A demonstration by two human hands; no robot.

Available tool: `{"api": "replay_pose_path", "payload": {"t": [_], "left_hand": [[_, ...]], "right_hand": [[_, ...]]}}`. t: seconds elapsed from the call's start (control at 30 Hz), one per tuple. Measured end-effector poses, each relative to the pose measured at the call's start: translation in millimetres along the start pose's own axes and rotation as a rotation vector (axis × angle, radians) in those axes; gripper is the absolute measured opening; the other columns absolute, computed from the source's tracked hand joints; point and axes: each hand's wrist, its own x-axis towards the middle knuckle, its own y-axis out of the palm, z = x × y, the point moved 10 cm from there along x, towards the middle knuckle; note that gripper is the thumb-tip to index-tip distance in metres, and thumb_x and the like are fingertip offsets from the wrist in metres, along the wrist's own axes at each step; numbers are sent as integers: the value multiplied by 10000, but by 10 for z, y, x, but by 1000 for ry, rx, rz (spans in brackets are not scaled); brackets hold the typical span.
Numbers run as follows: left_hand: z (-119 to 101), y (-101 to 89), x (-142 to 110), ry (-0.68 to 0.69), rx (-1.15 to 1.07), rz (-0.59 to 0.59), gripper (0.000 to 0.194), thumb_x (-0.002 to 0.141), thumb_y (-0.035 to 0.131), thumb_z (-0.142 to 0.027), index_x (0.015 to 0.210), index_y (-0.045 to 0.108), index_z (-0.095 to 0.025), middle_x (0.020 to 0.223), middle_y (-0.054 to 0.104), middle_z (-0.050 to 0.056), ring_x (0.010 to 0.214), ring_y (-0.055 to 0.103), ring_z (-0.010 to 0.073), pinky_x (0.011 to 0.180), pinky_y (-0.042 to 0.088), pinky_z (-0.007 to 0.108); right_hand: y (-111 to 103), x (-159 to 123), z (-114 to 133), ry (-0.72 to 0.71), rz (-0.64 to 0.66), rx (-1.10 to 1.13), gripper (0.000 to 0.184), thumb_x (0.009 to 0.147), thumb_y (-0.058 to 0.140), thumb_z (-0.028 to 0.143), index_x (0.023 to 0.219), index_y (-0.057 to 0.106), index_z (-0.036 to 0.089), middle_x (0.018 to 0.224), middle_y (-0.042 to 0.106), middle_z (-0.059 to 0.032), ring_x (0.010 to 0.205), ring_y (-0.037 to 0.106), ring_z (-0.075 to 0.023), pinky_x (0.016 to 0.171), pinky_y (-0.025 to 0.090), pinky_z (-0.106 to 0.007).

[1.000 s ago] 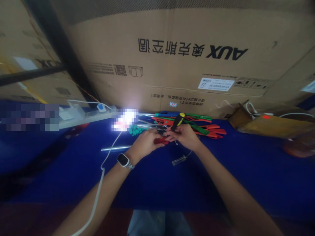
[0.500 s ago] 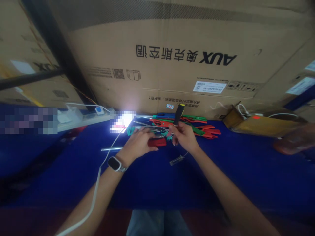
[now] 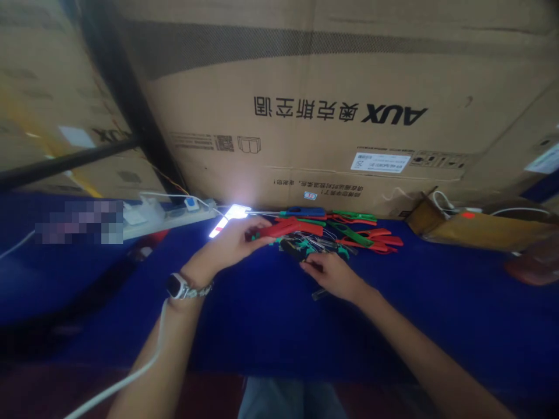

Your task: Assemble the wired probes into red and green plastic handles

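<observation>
My left hand (image 3: pixel 238 238), with a watch at the wrist, is closed on the left end of a red stick lighter (image 3: pixel 297 226). Its metal tube is hidden from view. My right hand (image 3: pixel 332 273) is bent, its fingertips pinched at the end of a dark-handled screwdriver (image 3: pixel 292 250) that lies low and slanted. Beneath and between the hands is a heap of thin metal rods, wires and small green parts (image 3: pixel 314 240). A small clear piece (image 3: pixel 319 294) lies just under my right hand, partly covered.
Behind are a blue lighter handle (image 3: pixel 305 211), a green one (image 3: pixel 356 235) and several red shells (image 3: pixel 382 238). A bright phone screen (image 3: pixel 231 218) glows beside a power strip (image 3: pixel 170 216). A large carton (image 3: pixel 305 145) walls the back; an open box (image 3: pixel 471 230) stands right.
The red lighter has been lifted from the cloth in my left hand. The screwdriver has gone from upright to low and slanted, and my right hand has come down. The view has shifted slightly.
</observation>
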Motion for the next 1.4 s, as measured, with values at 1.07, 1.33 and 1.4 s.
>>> {"api": "replay_pose_path", "payload": {"t": [1.07, 1.33, 1.4], "left_hand": [[500, 1014, 1320, 141, 261, 35, 537, 904, 623, -207, 1430, 527, -158, 1327, 650, 143, 1244, 570, 285, 1070, 446, 461], [-157, 930, 944, 281, 363, -138, 316, 962, 548, -252, 1268, 607, -192, 1282, 630, 108, 1168, 581, 280, 957, 454, 435], [-330, 1041, 888, 309, 351, -108, 254, 965, 552, -247, 1202, 632, -199, 1231, 650, 91, 1126, 589, 270, 938, 451, 432]], "right_hand": [[-749, 1104, -753, 144, -67, -444, 374, 862, 673, 362, 1228, 682, 289, 1335, 632, -54, 1107, 667, -280, 899, 538, -397], [-872, 182, -590, 253, -430, -267, 417, 875, 619, 308, 1287, 573, 261, 1286, 623, -65, 928, 683, -226, 675, 547, -331], [-869, -12, -549, 241, -459, -255, 312, 879, 609, 273, 1191, 619, 257, 1221, 665, -46, 938, 679, -222, 678, 541, -325]]}}
